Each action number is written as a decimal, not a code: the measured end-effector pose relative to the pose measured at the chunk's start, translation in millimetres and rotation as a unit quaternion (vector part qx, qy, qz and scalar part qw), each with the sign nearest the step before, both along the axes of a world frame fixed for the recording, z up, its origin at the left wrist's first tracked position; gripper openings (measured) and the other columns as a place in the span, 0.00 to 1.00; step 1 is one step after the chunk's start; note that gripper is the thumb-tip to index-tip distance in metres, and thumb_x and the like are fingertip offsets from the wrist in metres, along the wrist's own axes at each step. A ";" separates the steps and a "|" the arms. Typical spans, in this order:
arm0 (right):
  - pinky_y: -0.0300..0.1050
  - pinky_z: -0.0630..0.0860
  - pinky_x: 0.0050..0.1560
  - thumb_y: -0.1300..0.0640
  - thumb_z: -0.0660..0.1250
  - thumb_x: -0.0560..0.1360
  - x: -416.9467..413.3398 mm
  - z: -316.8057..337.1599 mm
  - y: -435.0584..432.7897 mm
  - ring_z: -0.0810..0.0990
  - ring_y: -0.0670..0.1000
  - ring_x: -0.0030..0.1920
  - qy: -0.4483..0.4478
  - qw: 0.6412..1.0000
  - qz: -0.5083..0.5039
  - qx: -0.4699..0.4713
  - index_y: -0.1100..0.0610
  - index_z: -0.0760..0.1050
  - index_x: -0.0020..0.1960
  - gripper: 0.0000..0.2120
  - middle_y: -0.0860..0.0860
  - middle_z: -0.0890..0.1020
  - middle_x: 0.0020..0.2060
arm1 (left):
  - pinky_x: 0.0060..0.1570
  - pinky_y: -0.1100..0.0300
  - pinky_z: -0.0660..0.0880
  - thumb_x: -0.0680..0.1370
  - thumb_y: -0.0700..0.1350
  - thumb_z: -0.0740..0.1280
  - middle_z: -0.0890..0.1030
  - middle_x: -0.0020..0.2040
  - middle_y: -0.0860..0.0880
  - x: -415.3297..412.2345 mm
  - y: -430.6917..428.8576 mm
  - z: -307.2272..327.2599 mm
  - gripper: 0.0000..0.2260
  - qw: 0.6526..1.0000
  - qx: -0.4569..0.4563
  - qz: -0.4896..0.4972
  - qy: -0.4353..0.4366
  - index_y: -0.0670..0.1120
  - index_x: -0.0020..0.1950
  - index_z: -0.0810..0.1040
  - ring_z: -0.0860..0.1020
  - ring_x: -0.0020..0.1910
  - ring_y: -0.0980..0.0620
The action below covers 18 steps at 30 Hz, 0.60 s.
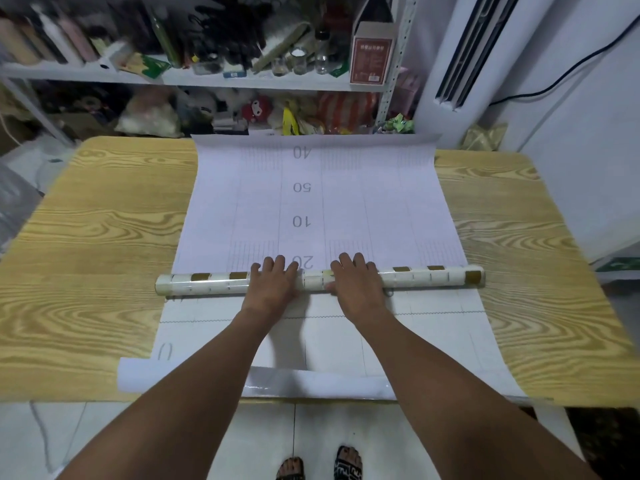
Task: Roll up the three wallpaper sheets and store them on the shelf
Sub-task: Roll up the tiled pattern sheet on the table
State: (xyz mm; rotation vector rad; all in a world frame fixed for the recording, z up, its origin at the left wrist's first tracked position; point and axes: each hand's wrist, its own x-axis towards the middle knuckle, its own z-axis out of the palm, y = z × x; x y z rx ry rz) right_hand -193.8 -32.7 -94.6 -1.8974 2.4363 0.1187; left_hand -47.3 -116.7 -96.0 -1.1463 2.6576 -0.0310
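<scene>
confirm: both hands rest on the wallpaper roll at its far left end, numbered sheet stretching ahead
Wrong on one point: the head view shows the left hand and right hand resting on the middle of the wallpaper roll, not its far left end. The rest holds.

One wide-angle view from the person's head looks forward and steeply down, close over the near edge of the counter point(104, 237). The shelf point(86, 72) lies at 12 o'clock, the standing air conditioner point(467, 46) at 1 o'clock, and the person's feet point(348, 462) at 6 o'clock.
</scene>
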 end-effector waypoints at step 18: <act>0.46 0.74 0.40 0.46 0.80 0.60 -0.6 -8.9 -2.1 0.78 0.53 0.40 0.024 0.998 -0.022 -0.050 0.56 0.79 0.40 0.17 0.51 0.79 0.40 | 0.70 0.49 0.55 0.74 0.33 0.62 0.71 0.63 0.49 4.0 -8.2 -1.9 0.27 0.999 0.011 -0.021 0.024 0.49 0.71 0.60 0.68 0.64 0.45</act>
